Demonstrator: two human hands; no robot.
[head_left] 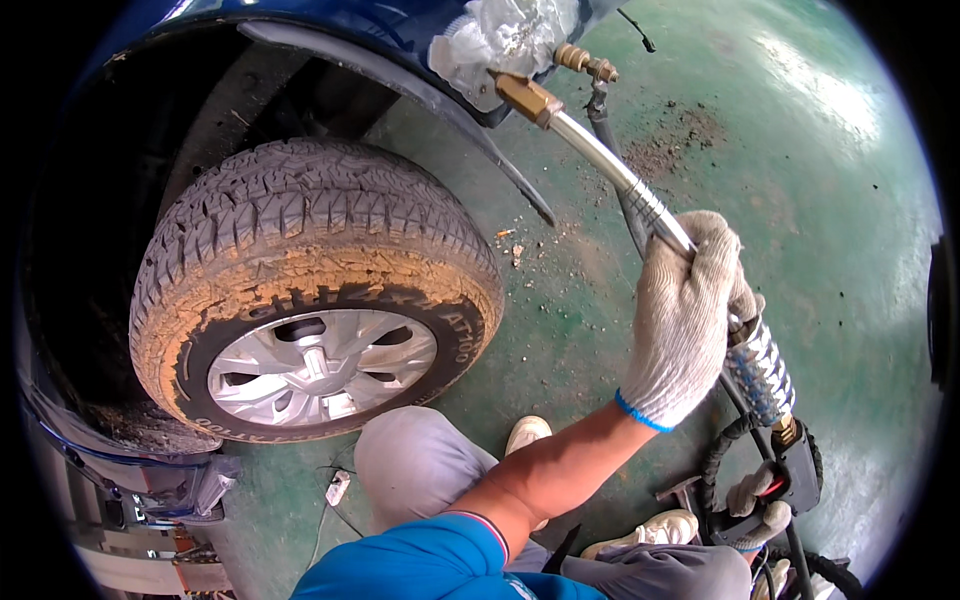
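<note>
Metal tube point(600, 152) clasped by left hand point(685, 325), fingers curled; black handle point(800, 472) likewise by right hand point(762, 510); lettering point(463, 320) on tire point(320, 215) partly mud-caked.

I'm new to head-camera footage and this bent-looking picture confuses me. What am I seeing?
No robot here: this one picture shows a person's own gloved hands, seen by a fisheye camera worn on the head, so straight edges bend. The left hand grips a metal tube with a brass-coloured end; the right hand holds a black tool with a ribbed metal cylinder. On the left is a blue vehicle with a muddy tire. Loose dirt lies scattered on the green floor.
</note>
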